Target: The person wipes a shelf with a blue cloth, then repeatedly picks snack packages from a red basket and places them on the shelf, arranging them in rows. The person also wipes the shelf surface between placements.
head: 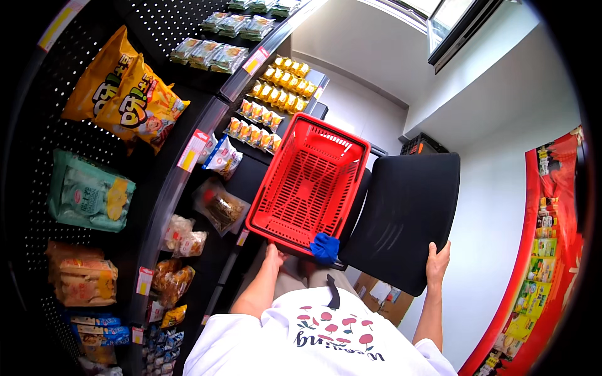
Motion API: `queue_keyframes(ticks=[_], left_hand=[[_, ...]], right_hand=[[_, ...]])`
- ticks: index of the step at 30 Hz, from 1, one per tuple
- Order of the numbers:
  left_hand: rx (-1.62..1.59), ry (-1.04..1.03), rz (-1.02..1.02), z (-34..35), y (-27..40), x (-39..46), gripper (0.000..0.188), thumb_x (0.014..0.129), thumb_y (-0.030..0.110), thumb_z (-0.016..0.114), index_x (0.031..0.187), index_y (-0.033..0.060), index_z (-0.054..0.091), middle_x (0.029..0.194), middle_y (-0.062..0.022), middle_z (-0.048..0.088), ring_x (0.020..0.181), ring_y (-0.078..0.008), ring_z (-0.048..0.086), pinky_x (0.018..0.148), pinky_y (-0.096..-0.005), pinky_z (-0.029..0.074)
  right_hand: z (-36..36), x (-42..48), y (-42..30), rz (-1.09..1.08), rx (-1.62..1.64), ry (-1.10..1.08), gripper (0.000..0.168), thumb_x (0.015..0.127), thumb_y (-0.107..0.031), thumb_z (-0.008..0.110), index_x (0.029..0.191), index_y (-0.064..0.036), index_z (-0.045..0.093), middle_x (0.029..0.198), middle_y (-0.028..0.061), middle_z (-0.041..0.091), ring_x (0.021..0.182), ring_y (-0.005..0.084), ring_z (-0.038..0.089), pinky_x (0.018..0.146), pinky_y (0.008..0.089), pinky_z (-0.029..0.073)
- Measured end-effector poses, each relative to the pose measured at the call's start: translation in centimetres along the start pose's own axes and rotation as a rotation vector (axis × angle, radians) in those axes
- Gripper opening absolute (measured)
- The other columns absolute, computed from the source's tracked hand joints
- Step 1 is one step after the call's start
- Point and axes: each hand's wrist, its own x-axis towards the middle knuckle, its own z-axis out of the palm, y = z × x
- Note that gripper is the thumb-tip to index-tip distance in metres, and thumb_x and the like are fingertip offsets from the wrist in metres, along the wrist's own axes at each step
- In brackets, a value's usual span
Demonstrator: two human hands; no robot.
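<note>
A red plastic shopping basket [305,185] rests on a black chair, largely hiding its seat. Over the basket's near right corner lies a crumpled blue cloth [324,248]. My right hand [437,263] grips the near outer edge of the chair's black backrest [404,216], thumb on the visible face. My left hand [275,256] is at the basket's near left corner, low against its underside. Its fingers are partly hidden, so whether it holds the basket or the seat edge is unclear. The basket's slotted floor shows no goods on it.
Black store shelves [207,105] with packaged snacks run along the left, close to the basket. A white wall [489,197] and red display [536,263] stand at right. Below the backrest is a cardboard box [383,298]; a black crate [421,143] sits beyond it.
</note>
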Motion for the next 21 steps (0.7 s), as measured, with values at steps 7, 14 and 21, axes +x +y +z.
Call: queue_keyframes(ticks=[7, 14, 21], left_hand=[[0.412, 0.049, 0.105, -2.5, 0.1, -7.5, 0.069, 0.095, 0.067, 0.049, 0.129, 0.0068, 0.055, 0.112, -0.015, 0.069, 0.098, -0.0299, 0.071, 0.075, -0.0439, 0.056], [0.586, 0.098, 0.24, -7.4, -0.7, -14.0, 0.048, 0.096, 0.048, 0.061, 0.117, 0.006, 0.066, 0.102, -0.0084, 0.073, 0.079, -0.0152, 0.071, 0.059, -0.0281, 0.055], [0.595, -0.003, 0.552, -4.5, 3.2, -20.8, 0.033, 0.096, 0.036, 0.065, 0.105, 0.0043, 0.069, 0.089, -0.005, 0.072, 0.074, -0.0135, 0.068, 0.063, -0.0298, 0.054]], right_hand=[[1.2, 1.1, 3.5, -0.087, 0.032, 0.043, 0.048, 0.094, -0.017, 0.062, 0.134, 0.004, 0.047, 0.122, 0.026, 0.062, 0.113, 0.0397, 0.062, 0.099, 0.0429, 0.047], [1.9, 1.8, 4.7, -0.461, -0.263, 0.335, 0.057, 0.096, -0.013, 0.058, 0.146, 0.004, 0.038, 0.142, 0.0263, 0.049, 0.132, 0.0408, 0.046, 0.113, 0.0461, 0.033], [4.5, -1.2, -14.5, -0.62, 0.253, -0.068, 0.04, 0.098, -0.009, 0.051, 0.137, 0.001, 0.054, 0.134, 0.0187, 0.056, 0.126, 0.0321, 0.053, 0.106, 0.0402, 0.04]])
